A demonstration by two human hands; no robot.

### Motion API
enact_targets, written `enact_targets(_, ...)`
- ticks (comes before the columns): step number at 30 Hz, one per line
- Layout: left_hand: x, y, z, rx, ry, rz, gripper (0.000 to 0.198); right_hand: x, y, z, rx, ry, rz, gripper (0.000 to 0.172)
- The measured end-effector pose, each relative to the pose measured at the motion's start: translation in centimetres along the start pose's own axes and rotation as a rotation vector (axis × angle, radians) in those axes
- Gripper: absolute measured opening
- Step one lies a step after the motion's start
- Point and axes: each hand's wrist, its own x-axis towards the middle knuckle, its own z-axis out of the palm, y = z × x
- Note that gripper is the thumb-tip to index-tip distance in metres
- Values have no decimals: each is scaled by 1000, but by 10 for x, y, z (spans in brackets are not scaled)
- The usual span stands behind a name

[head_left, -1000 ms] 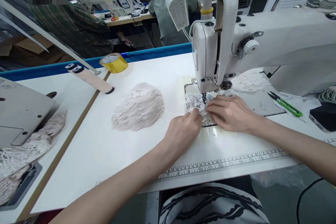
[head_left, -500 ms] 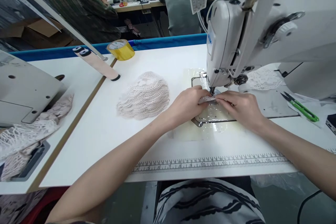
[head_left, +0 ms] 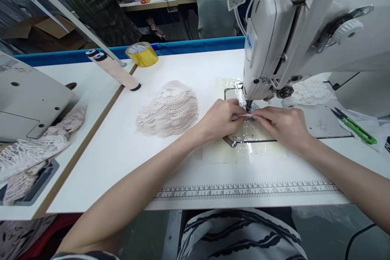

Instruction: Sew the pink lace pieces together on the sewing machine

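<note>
Both hands meet right in front of the needle of a white sewing machine (head_left: 266,44). Between them runs a narrow strip of pale lace (head_left: 243,115), mostly covered by fingers. My left hand (head_left: 224,118) pinches its left end, and my right hand (head_left: 283,125) pinches the right end close to the presser foot (head_left: 249,105). Under the hands lies the machine's bed plate, covered with clear film. To the left a fanned stack of beige lace pieces (head_left: 169,109) rests on the white table.
Green-handled thread snips (head_left: 355,126) and more white lace (head_left: 313,92) lie right of the needle. At the back left are a yellow tape roll (head_left: 141,54) and a slanted pole with a pink sleeve (head_left: 114,71). A printed ruler (head_left: 243,191) edges the table. Two people sit beyond.
The lace between my fingers is now flatter and shows less, with both hands still at the needle. The view has shifted slightly. A person at the back left has raised an arm.
</note>
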Motion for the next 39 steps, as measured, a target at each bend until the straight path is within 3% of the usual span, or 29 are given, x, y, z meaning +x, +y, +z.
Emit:
enact_targets(5, -17, 5, 7, 349, 99, 107, 25, -2, -6, -5, 28, -70, -100, 20)
enact_targets(12, -35, 20, 17, 625, 242, 223, 21, -3, -10, -6, -200, 21, -331, 16)
enact_targets(19, -39, 18, 21, 594, 204, 241, 27, -6, -15, -10, -202, -6, -329, 15)
enact_targets(39, -30, 8, 24, 505, 251, 169, 25, -2, -15, -6, -316, -19, -316, 19)
